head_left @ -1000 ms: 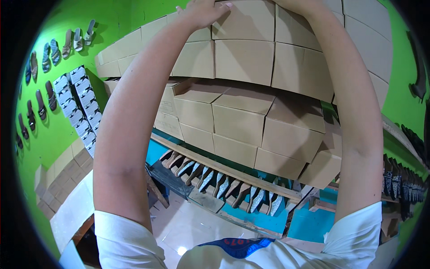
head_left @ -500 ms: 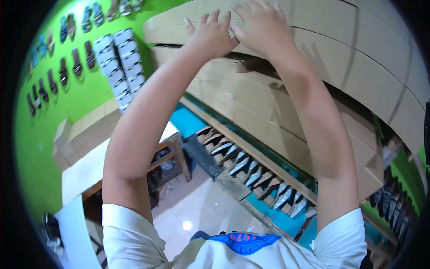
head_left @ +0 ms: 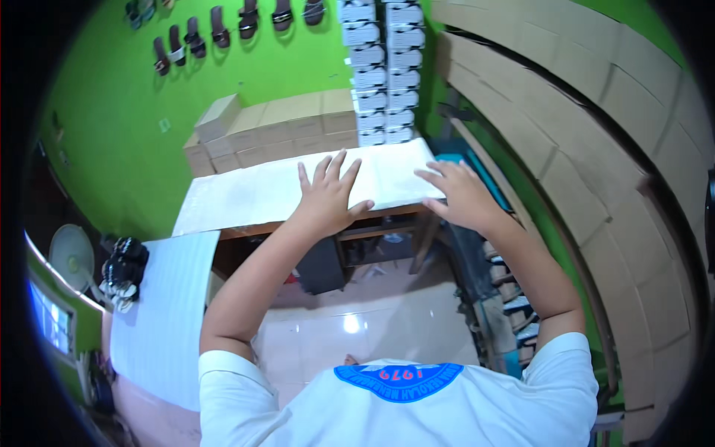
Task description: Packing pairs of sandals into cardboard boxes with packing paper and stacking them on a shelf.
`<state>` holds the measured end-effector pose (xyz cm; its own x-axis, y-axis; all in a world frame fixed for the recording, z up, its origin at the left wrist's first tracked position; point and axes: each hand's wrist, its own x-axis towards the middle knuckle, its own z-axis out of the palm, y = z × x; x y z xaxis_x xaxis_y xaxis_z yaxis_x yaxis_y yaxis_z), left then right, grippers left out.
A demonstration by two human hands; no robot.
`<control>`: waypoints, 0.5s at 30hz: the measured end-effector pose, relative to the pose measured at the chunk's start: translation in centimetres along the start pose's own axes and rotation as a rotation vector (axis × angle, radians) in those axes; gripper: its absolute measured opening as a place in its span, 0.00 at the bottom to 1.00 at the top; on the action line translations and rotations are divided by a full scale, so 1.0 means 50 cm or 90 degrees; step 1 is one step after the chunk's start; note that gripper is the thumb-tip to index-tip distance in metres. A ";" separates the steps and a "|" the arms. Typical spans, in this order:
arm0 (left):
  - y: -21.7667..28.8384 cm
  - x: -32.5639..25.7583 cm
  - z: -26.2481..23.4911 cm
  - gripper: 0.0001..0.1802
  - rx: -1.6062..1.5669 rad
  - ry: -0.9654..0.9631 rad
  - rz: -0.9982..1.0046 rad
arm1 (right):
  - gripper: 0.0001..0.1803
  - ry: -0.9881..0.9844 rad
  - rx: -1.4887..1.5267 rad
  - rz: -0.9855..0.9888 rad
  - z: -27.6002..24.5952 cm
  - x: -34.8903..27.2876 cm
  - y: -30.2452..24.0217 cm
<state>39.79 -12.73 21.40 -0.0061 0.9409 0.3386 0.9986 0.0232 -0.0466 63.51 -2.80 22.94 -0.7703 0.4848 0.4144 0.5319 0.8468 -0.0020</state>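
Both hands had come down from the carton stack and hung empty in front of the table.

The left hand point(head_left: 328, 195) and right hand point(head_left: 460, 195) were apart, fingers spread, gripping nothing; the lift from the high brown cartons point(head_left: 596, 134) seemed over. The white-topped table point(head_left: 246, 195) lay just beyond. Brown boxes point(head_left: 268, 127) sat behind it against the green wall point(head_left: 112, 112), with a column of white boxes point(head_left: 380, 67) beside them and sandals point(head_left: 223, 26) hung above.
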 end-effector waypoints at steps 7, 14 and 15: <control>-0.239 -0.069 0.099 0.40 -0.098 -0.125 -0.172 | 0.27 -0.130 0.054 0.003 0.221 0.136 -0.051; -0.387 -0.087 0.232 0.39 -0.216 -0.172 -0.268 | 0.27 -0.153 0.219 0.026 0.405 0.234 -0.048; -0.405 -0.083 0.252 0.38 -0.228 -0.180 -0.291 | 0.28 -0.156 0.247 0.031 0.430 0.248 -0.045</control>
<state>18.93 -12.83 9.12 -0.3997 0.9166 -0.0136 0.8468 0.3748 0.3774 45.18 6.00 8.53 -0.8328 0.5244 0.1772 0.4348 0.8179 -0.3769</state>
